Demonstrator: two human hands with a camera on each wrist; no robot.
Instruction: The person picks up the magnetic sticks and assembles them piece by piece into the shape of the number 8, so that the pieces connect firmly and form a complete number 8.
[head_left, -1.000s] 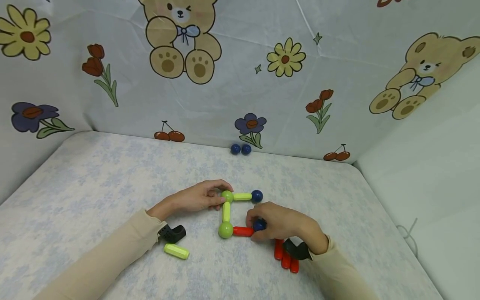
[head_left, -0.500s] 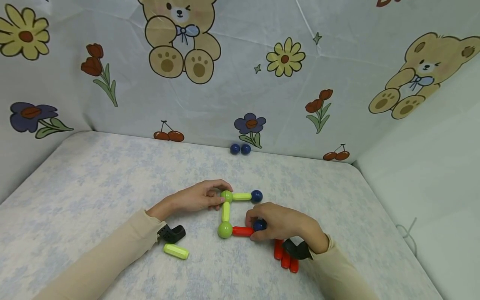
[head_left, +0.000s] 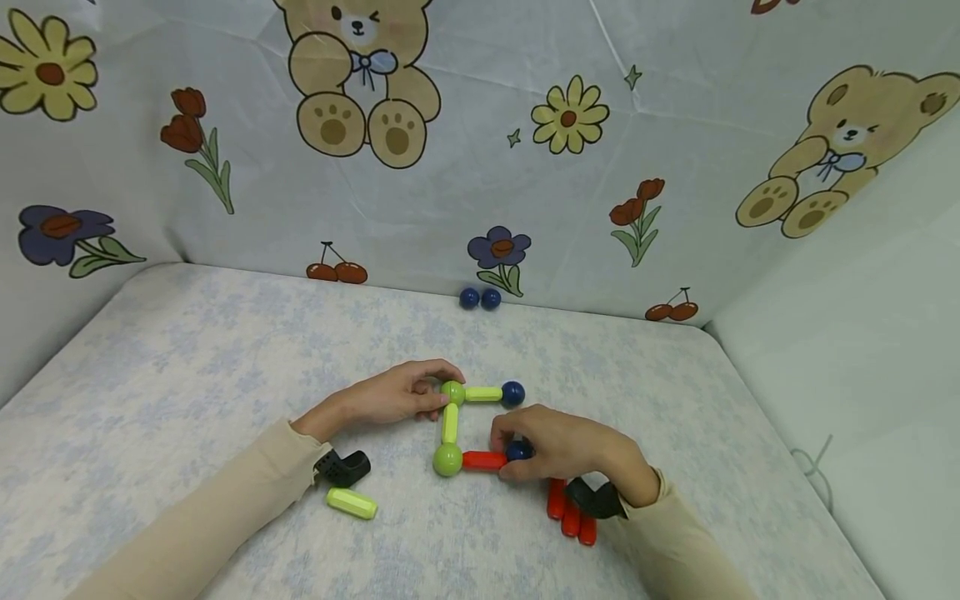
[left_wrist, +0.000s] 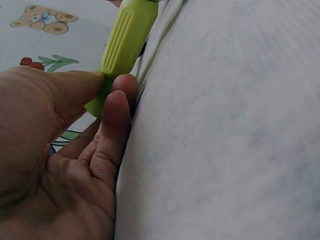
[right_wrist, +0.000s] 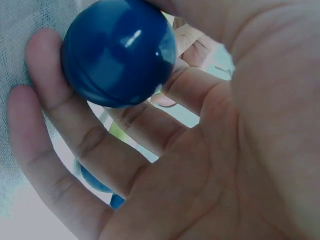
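Observation:
In the head view my left hand (head_left: 393, 393) pinches a green ball (head_left: 453, 392) at the far left corner of a ball-and-rod shape. From that ball one yellow-green rod (head_left: 483, 394) runs right to a blue ball (head_left: 513, 394), and another yellow-green rod (head_left: 450, 424) runs toward me to a second green ball (head_left: 447, 460). A red rod (head_left: 483, 461) extends right from the near green ball to another blue ball (right_wrist: 117, 55). The fingers and thumb of my right hand (head_left: 558, 443) curl round this blue ball. The left wrist view shows thumb and fingertips at a rod's end (left_wrist: 127, 40).
Several red rods (head_left: 572, 523) lie side by side under the right wrist. A loose yellow-green rod (head_left: 352, 503) lies by the left wrist. Two blue balls (head_left: 480, 298) sit at the table's back edge, against the printed cloth backdrop (head_left: 420, 225).
Both hands keep their places and grips. The near green ball has shifted very slightly to the left.

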